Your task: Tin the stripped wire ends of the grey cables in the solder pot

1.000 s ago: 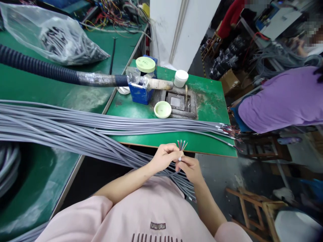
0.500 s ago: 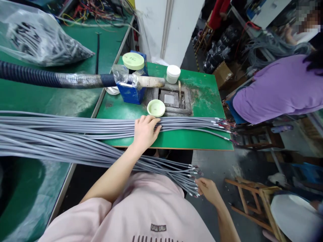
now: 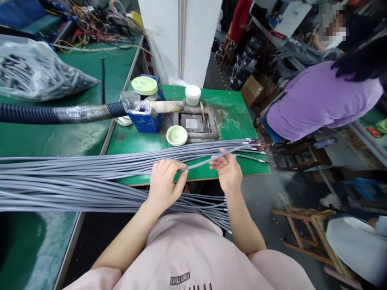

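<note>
My left hand pinches a single grey cable between thumb and fingers, lifted slightly off the bundle. My right hand is palm up with its fingers apart and loosely bent, and the raised cable crosses its fingertips. Beneath and behind both hands lies the upper bundle of grey cables, whose white-banded ends with bare coloured wires reach toward the right side of the green table. Closer to my body, a second grey cable bundle passes under my left forearm; its ends are partly hidden by my right arm.
Beyond the cables are a pale green dish, a square metal pot set in the tabletop, a white jar and a blue box with a hose. A person in purple sits right; a wooden stool stands nearby.
My right hand has left the lower bundle's ends and come up to the upper bundle. My left hand, earlier resting over that bundle, now pinches one raised cable. The view has shifted.
</note>
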A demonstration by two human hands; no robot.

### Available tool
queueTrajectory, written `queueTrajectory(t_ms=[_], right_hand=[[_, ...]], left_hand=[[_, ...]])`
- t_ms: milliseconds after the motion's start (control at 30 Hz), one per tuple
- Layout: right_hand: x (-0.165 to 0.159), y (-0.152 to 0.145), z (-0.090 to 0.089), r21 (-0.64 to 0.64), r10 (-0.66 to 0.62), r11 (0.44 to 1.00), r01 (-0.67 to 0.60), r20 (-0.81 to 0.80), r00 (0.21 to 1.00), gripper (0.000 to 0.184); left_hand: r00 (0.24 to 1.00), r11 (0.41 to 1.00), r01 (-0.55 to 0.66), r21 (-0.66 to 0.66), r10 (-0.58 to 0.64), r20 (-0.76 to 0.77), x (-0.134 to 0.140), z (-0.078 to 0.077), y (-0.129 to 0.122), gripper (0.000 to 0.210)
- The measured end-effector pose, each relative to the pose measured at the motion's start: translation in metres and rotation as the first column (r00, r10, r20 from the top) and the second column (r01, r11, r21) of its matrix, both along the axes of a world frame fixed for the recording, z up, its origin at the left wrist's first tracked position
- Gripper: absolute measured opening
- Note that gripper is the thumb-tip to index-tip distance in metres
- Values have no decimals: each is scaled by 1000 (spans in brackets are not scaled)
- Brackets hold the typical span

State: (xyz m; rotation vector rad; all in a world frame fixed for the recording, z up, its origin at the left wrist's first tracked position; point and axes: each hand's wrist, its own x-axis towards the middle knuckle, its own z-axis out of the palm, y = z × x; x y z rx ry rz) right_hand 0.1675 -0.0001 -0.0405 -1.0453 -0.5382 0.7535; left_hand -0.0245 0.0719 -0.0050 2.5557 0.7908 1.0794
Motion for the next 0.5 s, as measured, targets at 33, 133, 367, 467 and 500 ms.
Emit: queueTrajectory(t_ms=[33,133,367,467,500], right_hand=[[9,0,7,31,-98,995,98,1,995,44],[24,-12,23,110,-337,938,328,74,939,36],[-13,-56,17,-314,328,937,-153,638,697,27],[-29,-63,6,-469,534,843,-261,680,502,29],[-31,-63,2,-492,561,826,-275,675,479,29]], left_hand=[[999,999,39,-38,-39,-3,-4,-1,-2,5],[986,967,154,-201,-165,-35,-8,-9,-4,8],[914,673,395,-626,-219,342,7,-12,-4,27],[863,491,477,-729,-103,494,13,-10,-5,28],[852,446,486,-751,-51,521,14,-11,-4,28]])
